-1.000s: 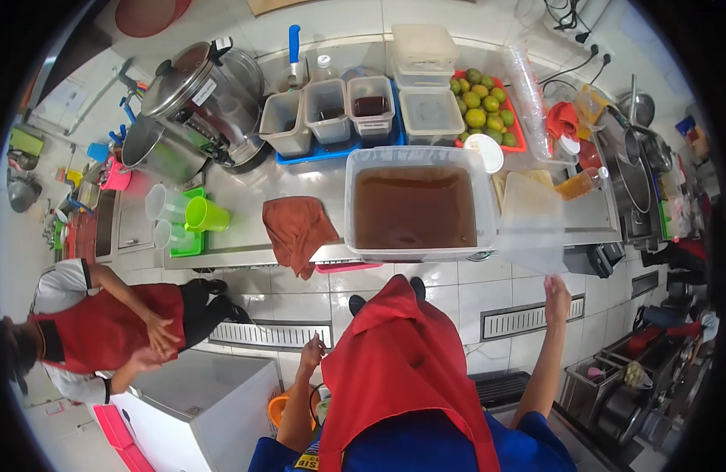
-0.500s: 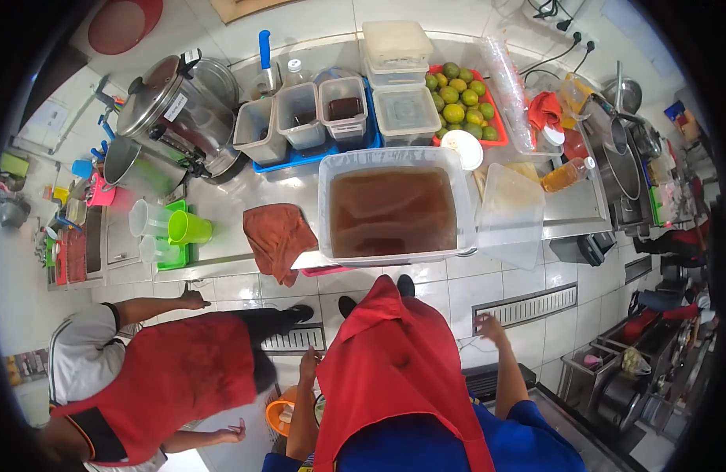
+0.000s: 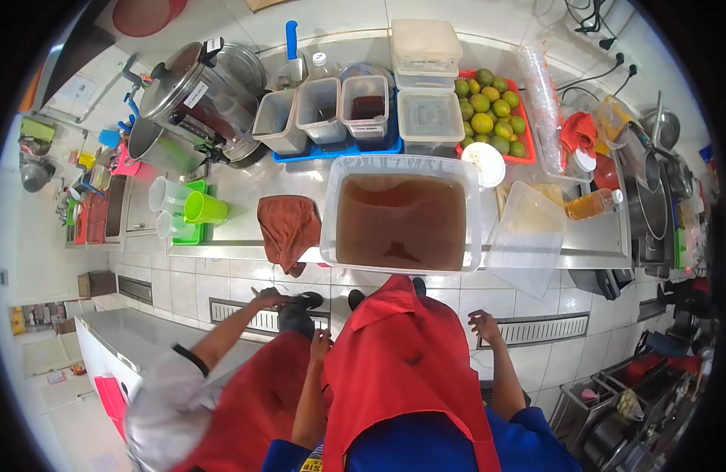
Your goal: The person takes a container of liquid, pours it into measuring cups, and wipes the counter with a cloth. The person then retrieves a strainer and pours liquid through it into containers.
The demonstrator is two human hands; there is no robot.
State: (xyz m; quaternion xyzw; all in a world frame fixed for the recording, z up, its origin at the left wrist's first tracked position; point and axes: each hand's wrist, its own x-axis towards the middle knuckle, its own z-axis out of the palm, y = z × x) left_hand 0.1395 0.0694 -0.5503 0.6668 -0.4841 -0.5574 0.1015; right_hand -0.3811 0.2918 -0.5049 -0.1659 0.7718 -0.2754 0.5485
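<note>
My left hand (image 3: 321, 344) hangs by the red apron at my left side, with nothing visible in its loosely bent fingers. On the other side, my right hand (image 3: 482, 324) is raised over the floor, its fingers apart and holding nothing. Both hands are away from the counter. In front of me a large translucent tub (image 3: 329, 216) of brown liquid (image 3: 400, 224) stands at the counter's front edge. A brown cloth (image 3: 288, 230) lies to its left, hanging over the edge. To its right is a clear plastic lid (image 3: 528, 232), jutting past the edge.
A co-worker's hand (image 3: 270, 299) is close on my left. Farther back stand a steel dispenser (image 3: 194, 102), small tubs in a blue tray (image 3: 337, 149) and a red basket (image 3: 528, 145) of green citrus. A green jug (image 3: 205, 208) stands left; a bottle (image 3: 595, 204) lies right.
The co-worker has come nearer on my left, arm now reaching forward beside me. The view has shifted slightly, and the liquid's surface looks different. My hands remain low and free.
</note>
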